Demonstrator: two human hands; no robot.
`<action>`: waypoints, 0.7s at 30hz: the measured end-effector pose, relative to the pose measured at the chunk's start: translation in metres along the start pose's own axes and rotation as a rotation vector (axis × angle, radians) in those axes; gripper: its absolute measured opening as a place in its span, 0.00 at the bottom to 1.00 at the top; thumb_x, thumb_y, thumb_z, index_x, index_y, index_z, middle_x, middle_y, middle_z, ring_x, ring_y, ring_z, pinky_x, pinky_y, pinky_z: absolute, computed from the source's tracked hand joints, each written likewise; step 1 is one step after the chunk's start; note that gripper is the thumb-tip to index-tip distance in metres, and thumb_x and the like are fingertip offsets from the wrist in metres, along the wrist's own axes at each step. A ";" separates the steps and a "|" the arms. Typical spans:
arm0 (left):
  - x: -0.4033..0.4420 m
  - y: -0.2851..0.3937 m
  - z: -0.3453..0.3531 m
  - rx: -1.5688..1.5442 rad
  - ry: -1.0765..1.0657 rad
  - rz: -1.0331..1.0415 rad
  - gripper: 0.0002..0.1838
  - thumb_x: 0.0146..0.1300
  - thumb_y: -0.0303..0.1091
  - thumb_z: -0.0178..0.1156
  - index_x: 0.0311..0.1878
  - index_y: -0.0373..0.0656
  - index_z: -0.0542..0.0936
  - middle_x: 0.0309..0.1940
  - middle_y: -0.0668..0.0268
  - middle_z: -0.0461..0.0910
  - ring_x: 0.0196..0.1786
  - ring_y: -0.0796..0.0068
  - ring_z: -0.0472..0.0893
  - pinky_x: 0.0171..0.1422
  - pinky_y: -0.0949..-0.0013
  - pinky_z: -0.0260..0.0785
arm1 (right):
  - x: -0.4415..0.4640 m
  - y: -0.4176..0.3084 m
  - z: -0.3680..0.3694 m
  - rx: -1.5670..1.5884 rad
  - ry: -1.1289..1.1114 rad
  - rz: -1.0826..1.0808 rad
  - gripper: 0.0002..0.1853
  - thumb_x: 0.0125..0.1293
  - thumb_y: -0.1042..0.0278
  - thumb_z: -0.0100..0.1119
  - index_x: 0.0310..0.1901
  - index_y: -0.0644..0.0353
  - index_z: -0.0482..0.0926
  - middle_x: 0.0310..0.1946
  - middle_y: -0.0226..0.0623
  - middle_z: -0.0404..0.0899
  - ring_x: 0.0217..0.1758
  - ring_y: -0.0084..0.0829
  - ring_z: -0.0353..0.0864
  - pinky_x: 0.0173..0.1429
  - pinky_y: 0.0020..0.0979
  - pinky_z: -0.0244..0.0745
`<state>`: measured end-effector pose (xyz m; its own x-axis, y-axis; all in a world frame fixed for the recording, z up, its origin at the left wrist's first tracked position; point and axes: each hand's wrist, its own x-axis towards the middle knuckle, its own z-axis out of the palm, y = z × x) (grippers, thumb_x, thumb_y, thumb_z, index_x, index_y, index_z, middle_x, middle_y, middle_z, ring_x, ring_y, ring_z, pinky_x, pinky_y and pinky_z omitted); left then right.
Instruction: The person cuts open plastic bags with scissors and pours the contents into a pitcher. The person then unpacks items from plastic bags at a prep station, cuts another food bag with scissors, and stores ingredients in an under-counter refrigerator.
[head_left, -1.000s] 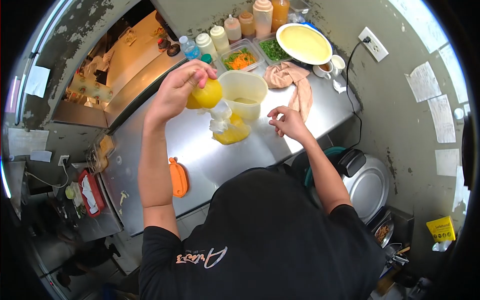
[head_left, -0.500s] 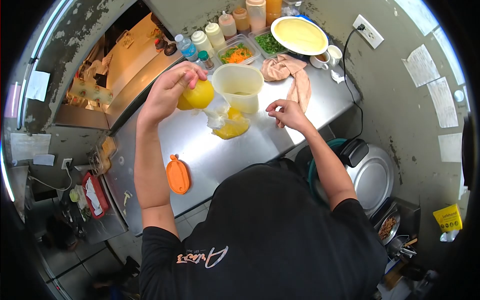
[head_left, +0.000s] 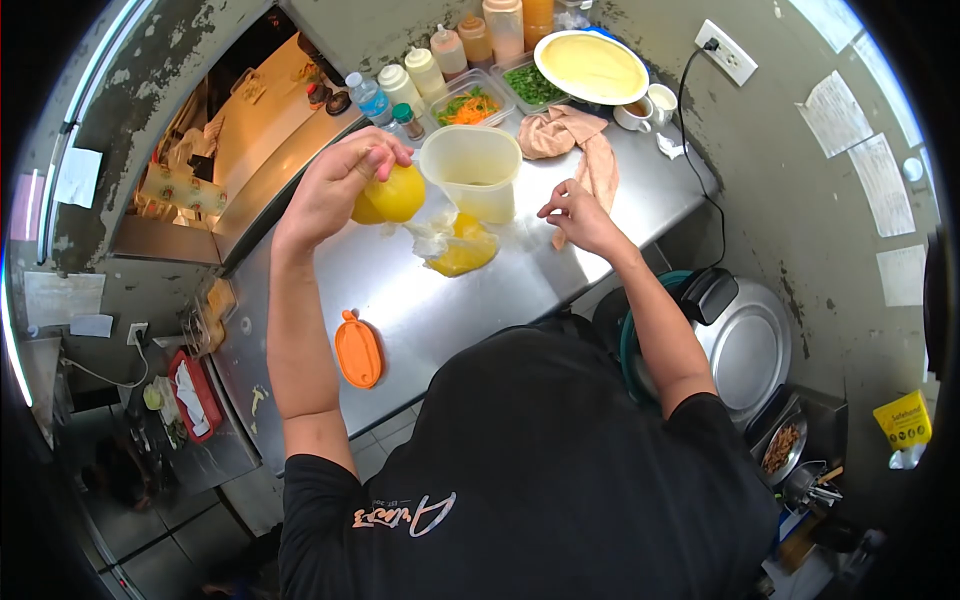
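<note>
My left hand (head_left: 345, 182) is wrapped round the top of a bag of yellow liquid (head_left: 395, 195), holding it up over the steel table (head_left: 440, 325). Just below and to the right, a second bag with yellow contents (head_left: 465, 250) lies on the table, its clear top crumpled. Behind it stands an open translucent container (head_left: 475, 185) with a little liquid at the bottom. My right hand (head_left: 575, 215) hovers by the table's edge near a pinkish cloth (head_left: 560, 132), thumb and fingers bent towards each other; whether something small is between them cannot be seen.
An orange lid (head_left: 358, 350) lies at the left on the table. Along the back are squeeze bottles (head_left: 425, 70), a tub of shredded vegetables (head_left: 468, 108), a tub of chopped greens (head_left: 533, 83), a bowl of yellow stuff (head_left: 592, 65) and cups (head_left: 632, 118). A cord (head_left: 682, 110) hangs at the right.
My left hand has moved slightly left and down with its bag. My right hand's fingers have drawn closer together. The view has shifted a little.
</note>
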<state>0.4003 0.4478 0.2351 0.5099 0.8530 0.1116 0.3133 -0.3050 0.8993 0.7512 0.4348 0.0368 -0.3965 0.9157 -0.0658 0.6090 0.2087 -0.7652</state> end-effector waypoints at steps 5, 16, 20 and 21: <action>0.006 0.006 -0.003 0.055 -0.048 0.001 0.16 0.81 0.32 0.49 0.32 0.39 0.72 0.47 0.62 0.80 0.56 0.68 0.78 0.68 0.64 0.67 | -0.002 -0.003 0.001 0.048 -0.009 -0.015 0.09 0.68 0.72 0.63 0.47 0.61 0.88 0.45 0.47 0.88 0.52 0.44 0.85 0.58 0.38 0.78; 0.022 0.008 -0.002 0.091 -0.097 -0.063 0.19 0.82 0.38 0.50 0.31 0.40 0.72 0.46 0.62 0.80 0.61 0.64 0.78 0.69 0.63 0.67 | -0.019 -0.075 -0.011 -0.019 0.103 -0.222 0.08 0.66 0.75 0.63 0.44 0.66 0.85 0.37 0.45 0.88 0.42 0.47 0.87 0.52 0.40 0.80; 0.022 0.007 -0.002 0.082 -0.112 -0.069 0.19 0.82 0.38 0.50 0.31 0.40 0.72 0.46 0.62 0.80 0.61 0.65 0.78 0.70 0.63 0.67 | -0.017 -0.069 -0.019 0.088 -0.138 0.087 0.10 0.64 0.76 0.65 0.47 0.66 0.84 0.33 0.41 0.88 0.37 0.44 0.88 0.47 0.40 0.81; 0.022 0.005 -0.001 0.077 -0.115 -0.070 0.19 0.82 0.38 0.50 0.31 0.40 0.72 0.46 0.62 0.80 0.61 0.65 0.78 0.70 0.63 0.67 | -0.018 -0.063 -0.018 0.181 -0.174 0.117 0.11 0.65 0.76 0.66 0.49 0.63 0.84 0.31 0.36 0.88 0.32 0.33 0.88 0.40 0.37 0.80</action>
<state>0.4123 0.4658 0.2426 0.5716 0.8205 -0.0038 0.4097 -0.2814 0.8677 0.7319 0.4117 0.0978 -0.4525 0.8539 -0.2572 0.5309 0.0262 -0.8470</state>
